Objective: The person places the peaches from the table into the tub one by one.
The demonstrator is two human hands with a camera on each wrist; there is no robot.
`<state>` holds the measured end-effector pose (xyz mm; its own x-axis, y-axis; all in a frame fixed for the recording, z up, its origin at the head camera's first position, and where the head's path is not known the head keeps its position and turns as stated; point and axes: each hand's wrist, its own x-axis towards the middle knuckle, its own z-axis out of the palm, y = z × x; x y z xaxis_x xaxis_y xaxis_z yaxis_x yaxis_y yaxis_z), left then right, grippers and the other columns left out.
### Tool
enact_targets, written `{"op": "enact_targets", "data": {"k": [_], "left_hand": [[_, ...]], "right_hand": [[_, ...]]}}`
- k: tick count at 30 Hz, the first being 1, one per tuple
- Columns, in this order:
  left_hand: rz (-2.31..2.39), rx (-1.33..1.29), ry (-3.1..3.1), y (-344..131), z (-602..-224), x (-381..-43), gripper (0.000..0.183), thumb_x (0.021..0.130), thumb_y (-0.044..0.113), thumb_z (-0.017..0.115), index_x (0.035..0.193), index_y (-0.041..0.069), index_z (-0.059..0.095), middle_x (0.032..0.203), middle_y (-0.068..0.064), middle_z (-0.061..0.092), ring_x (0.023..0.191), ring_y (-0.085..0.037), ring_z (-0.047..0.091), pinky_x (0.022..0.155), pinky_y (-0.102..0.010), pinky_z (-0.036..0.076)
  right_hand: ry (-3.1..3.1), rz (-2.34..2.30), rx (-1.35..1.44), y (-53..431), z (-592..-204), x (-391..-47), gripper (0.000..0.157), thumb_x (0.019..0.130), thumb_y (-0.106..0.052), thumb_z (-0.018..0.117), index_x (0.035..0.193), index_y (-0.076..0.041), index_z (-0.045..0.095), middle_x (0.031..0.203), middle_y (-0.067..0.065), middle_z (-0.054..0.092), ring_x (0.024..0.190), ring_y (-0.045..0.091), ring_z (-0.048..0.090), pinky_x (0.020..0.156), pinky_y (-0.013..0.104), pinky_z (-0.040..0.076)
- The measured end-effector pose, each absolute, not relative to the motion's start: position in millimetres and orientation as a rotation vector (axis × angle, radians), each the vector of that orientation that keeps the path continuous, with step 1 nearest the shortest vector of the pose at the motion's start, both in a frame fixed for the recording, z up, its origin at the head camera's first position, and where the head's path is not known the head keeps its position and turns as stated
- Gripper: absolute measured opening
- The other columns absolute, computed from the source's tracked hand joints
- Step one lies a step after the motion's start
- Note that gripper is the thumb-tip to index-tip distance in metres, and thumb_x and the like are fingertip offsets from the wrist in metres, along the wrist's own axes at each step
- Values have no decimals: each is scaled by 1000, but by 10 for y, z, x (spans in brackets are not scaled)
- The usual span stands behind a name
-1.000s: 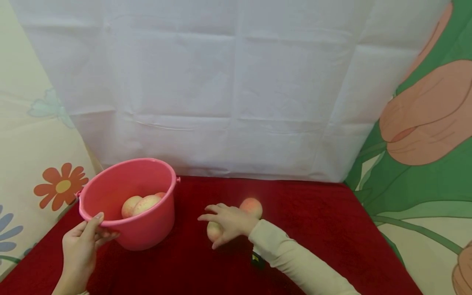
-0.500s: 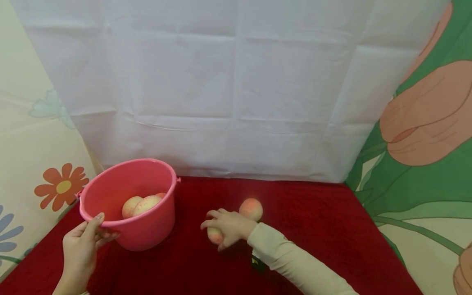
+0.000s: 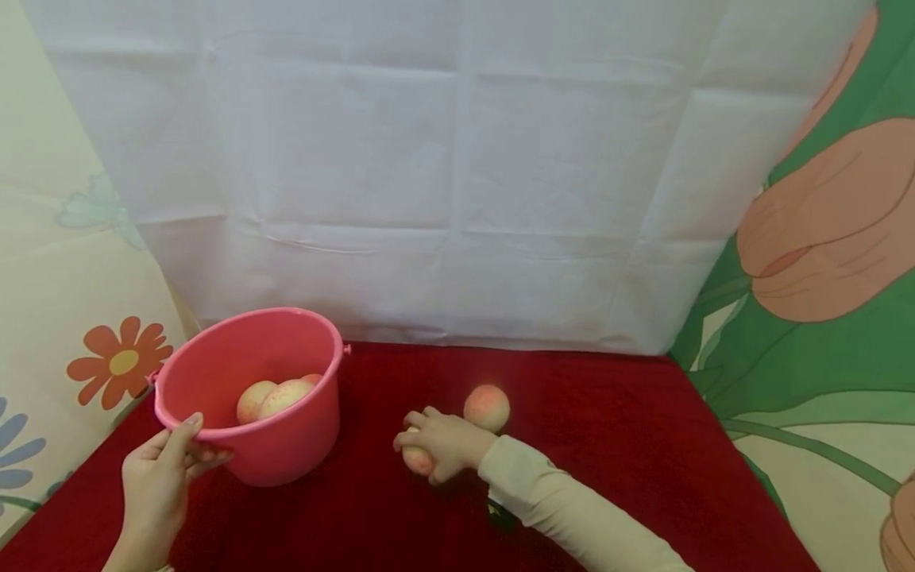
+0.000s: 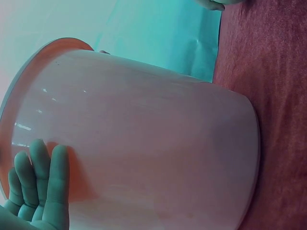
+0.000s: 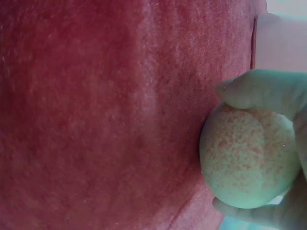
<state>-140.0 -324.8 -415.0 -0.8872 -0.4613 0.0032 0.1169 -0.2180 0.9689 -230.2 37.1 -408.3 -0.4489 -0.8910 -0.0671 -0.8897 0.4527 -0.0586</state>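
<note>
A pink bucket stands at the left of the red cloth, with several peaches inside. My left hand holds its near rim, the thumb over the edge and the fingers along the outer wall. Right of the bucket, my right hand grips a peach from above, thumb and fingers on opposite sides; it sits at the cloth. Most of this peach is hidden by the hand in the head view. Another peach lies just behind the right hand.
A red cloth covers the table. Behind it hangs a creased white sheet. Flower-patterned walls flank both sides. A small dark object shows under the right sleeve.
The right hand's spread fingers have curled in around the peach, and the hand has drawn slightly nearer and rightward. The left hand and the bucket stay as they were.
</note>
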Motion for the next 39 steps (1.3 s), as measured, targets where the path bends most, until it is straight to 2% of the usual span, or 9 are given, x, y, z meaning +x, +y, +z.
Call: {"op": "enact_targets", "data": {"k": [7,15,17,28,35,39], "left_hand": [[-2147,479,-1684,-3074,-3946,-1318,24,87,26,62,72,8,68,53,-6,57,54,-19,65,56,-30,55],[-2173,503,-1653,-2892,-3728,-1173,26,87,26,61,68,10,67,52,-5,55,52,-16,63,54,-26,54],[-2174,531,-1666,-2891,-3733,-1164,26,86,28,62,66,12,66,53,-4,56,53,-15,63,55,-25,55],[-2159,482,-1652,-2989,-3902,-1225,27,87,25,62,68,7,67,52,-7,55,51,-18,63,54,-28,55],[-2141,516,-1708,-3054,-3951,-1276,25,86,30,63,69,12,68,53,-5,57,54,-17,65,56,-27,55],[-2140,468,-1689,-3028,-3914,-1272,25,87,27,62,68,11,68,52,-5,57,52,-17,64,54,-28,55]], "right_hand": [[2603,-67,-1631,422,-4105,-2288,64,63,-29,81,120,-26,53,117,-3,45,95,12,45,59,14,41],[2612,-149,-1637,439,-4006,-2286,67,63,-28,80,122,-21,50,121,-2,45,96,11,45,60,12,41],[2616,-156,-1639,442,-3973,-2282,67,63,-29,80,122,-20,50,121,-2,45,96,11,45,59,13,41],[2673,-157,-1591,476,-3843,-2318,65,64,-31,79,122,-21,51,121,-3,45,97,11,45,62,15,43],[2733,-138,-1601,471,-3659,-2353,66,63,-32,79,121,-22,51,120,-2,46,97,13,46,64,16,43],[2745,-142,-1629,465,-3543,-2384,64,63,-32,79,121,-21,52,119,-2,47,97,13,46,66,17,43]]}}
